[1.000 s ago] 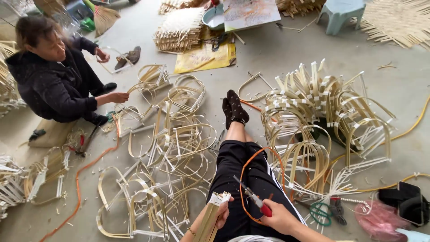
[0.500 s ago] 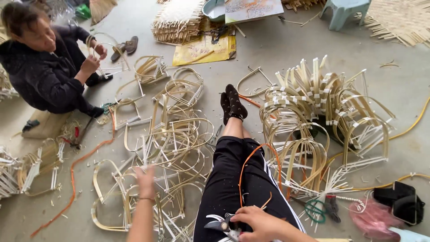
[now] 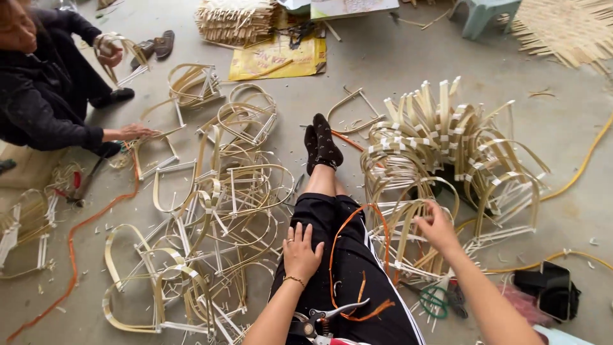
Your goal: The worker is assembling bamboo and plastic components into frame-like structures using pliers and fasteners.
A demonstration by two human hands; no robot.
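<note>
Both hands relocated: left hand [image 3: 300, 252] flat, fingers spread, on thigh; right hand [image 3: 437, 227] pinching bamboo frame [image 3: 408, 217]; stack [image 3: 447, 147] may topple if tugged.

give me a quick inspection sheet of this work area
surface: bare grey concrete floor, littered with small offcuts
job's things: stack of taped bamboo loop frames at the right hand; pruning shears on the lap
clutter: loose loop frames spread on the left; yellow sheet; woven mat; green scissors
grippers: left hand flat on the thigh, empty; right hand gripping a strip of the stack
cables: orange cord looped over the legs; another orange cord across the floor
surroundings: another person seated at left, holding a frame; stool
</note>
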